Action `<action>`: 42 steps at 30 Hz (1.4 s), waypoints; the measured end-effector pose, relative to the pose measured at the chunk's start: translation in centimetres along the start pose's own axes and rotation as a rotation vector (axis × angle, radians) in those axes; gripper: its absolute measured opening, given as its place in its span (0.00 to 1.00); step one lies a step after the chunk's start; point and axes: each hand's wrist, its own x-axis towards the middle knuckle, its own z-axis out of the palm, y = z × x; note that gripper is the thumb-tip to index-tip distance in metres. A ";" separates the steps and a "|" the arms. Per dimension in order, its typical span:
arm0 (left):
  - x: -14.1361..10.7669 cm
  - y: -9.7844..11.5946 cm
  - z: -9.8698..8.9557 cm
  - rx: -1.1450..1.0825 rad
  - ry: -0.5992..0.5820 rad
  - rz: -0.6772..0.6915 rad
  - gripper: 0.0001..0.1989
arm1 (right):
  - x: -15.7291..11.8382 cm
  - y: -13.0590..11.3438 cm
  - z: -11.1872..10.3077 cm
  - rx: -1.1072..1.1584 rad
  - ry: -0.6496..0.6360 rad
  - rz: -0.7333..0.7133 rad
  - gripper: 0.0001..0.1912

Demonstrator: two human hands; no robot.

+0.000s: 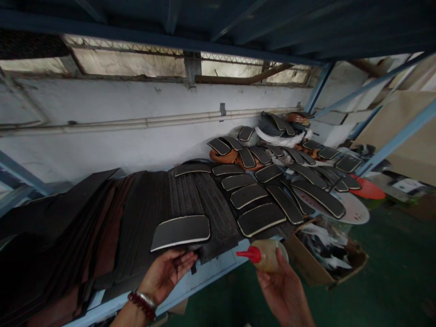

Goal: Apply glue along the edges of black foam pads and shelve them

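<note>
Right hand (282, 293): fingers wrap a fat glue bottle (267, 255), red tip, 5 o'clock | Left hand (166, 274): fingers spread, just under a smooth, bent black pad (180, 232), 6 o'clock | Cardboard box (323, 256), 4 o'clock: crumpled black-and-white scraps (323, 243)

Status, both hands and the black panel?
Left hand open at lower edge of white-edged black panel. Right hand shut on squeeze bottle, red nozzle. Ribbed dark sheet under panel.
</note>
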 end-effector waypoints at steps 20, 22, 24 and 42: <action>6.6 14.3 4.2 1.584 -0.456 0.253 0.20 | -4.0 -1.7 0.8 -0.138 -0.064 -0.133 0.25; 4.8 14.4 4.1 1.581 -0.495 0.255 0.16 | -4.1 -2.1 1.4 -0.163 -0.085 -0.145 0.24; 2.5 14.5 3.8 1.568 -0.536 0.258 0.13 | -4.1 -2.5 2.4 -0.207 -0.134 -0.165 0.23; -11.0 10.5 -0.1 1.243 -0.664 0.165 0.08 | -5.8 -2.1 10.3 -0.622 -0.696 -0.387 0.22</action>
